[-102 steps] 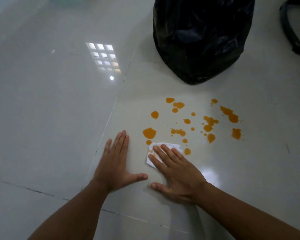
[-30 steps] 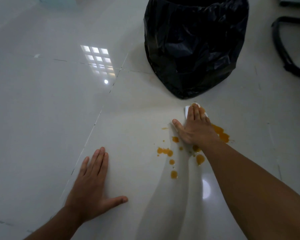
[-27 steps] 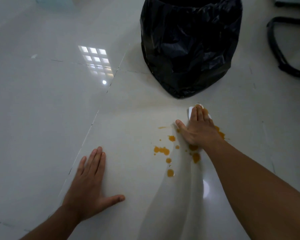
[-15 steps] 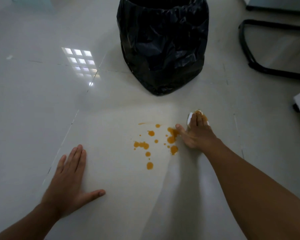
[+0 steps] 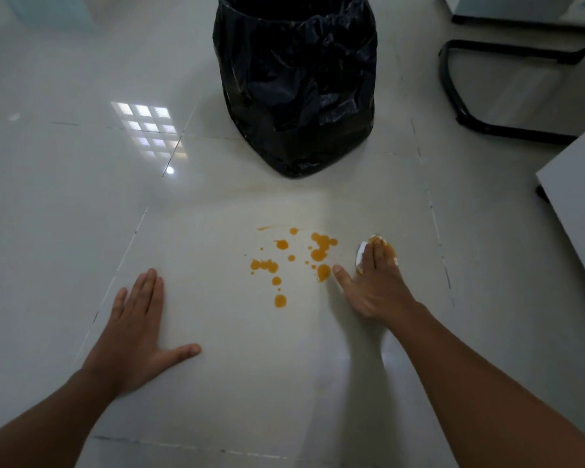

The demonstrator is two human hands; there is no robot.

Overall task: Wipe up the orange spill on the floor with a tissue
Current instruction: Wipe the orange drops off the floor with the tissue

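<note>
Orange drops of the spill [image 5: 319, 254] dot the pale floor tile in a loose cluster. My right hand [image 5: 375, 285] lies flat just right of the cluster, its straight fingers pressing a white tissue [image 5: 360, 255] against the floor. The tissue is stained orange at its far edge and mostly hidden under my fingers. My right thumb tip sits beside the nearest drop. My left hand [image 5: 139, 329] rests flat on the tile to the left of the spill, fingers spread, holding nothing.
A bin lined with a black bag [image 5: 298, 82] stands on the floor just beyond the spill. A black chair base [image 5: 487, 126] lies at the far right. A white cabinet corner [image 5: 578, 197] juts in at the right edge.
My right hand has dragged the tissue across the right side of the spill, clearing those drops, and now presses it right of the remaining cluster. My left hand stayed flat.
</note>
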